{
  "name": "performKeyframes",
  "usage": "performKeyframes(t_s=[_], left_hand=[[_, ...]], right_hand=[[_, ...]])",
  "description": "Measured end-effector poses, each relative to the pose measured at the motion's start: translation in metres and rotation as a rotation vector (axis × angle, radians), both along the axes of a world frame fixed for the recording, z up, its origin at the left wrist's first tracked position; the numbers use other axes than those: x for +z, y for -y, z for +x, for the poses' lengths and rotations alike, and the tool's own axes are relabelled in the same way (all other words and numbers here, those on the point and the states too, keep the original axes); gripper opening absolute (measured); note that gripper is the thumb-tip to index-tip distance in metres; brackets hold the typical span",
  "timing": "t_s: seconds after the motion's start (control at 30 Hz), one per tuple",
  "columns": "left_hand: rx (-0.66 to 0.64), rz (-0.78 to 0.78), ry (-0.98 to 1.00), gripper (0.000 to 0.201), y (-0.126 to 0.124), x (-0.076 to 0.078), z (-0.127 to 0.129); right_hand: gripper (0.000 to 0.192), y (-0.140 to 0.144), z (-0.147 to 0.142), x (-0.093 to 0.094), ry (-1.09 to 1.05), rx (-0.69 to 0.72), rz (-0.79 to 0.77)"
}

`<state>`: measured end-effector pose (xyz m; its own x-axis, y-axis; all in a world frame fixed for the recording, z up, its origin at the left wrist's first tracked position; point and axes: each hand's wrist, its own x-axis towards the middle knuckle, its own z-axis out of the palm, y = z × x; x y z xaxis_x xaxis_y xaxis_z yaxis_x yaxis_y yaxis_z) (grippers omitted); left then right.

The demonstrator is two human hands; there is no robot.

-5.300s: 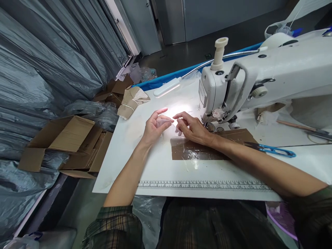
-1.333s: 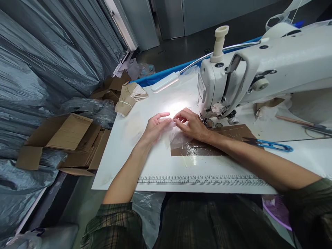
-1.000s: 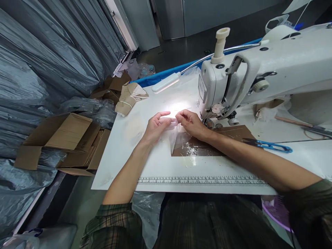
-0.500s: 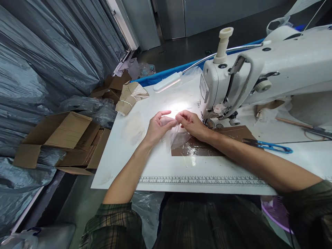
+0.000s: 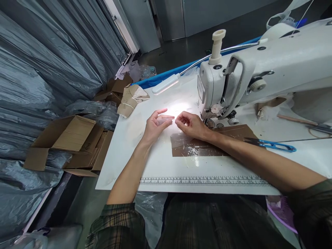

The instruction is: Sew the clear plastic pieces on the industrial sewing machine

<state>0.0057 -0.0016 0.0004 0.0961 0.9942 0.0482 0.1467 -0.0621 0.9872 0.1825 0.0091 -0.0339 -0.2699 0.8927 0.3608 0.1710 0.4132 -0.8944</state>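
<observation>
Bare L hand point(image 5: 153, 128) pinches sheer white fabric point(image 5: 163, 121), axis unclear, approx. 9 o'clock of bare R hand point(image 5: 192, 126), pinched closed, contents unclear.

A shiny silver-grey sheet curtain point(image 5: 52, 62) hung in folds on the left, near a flat grey door point(image 5: 138, 24); smooth dark floor point(image 5: 176, 52) stretched behind the flat white tabletop point(image 5: 158, 164), where a slim white lamp point(image 5: 166, 84) shone brightly

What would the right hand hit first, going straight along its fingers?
Likely the left hand, near its thumb tip, or the pale sheer material it seems to hold. Both lie just ahead of the right hand; depth is unclear from one view.
</observation>
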Motion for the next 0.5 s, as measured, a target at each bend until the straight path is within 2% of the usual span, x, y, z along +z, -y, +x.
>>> performKeyframes(t_s=[0.5], left_hand=[[-0.013,-0.02,0.057,0.053,-0.0006,-0.0013,-0.0018]], right_hand=[[0.007,0.0031,-0.0009,0.0027,-0.001,0.017,0.048]])
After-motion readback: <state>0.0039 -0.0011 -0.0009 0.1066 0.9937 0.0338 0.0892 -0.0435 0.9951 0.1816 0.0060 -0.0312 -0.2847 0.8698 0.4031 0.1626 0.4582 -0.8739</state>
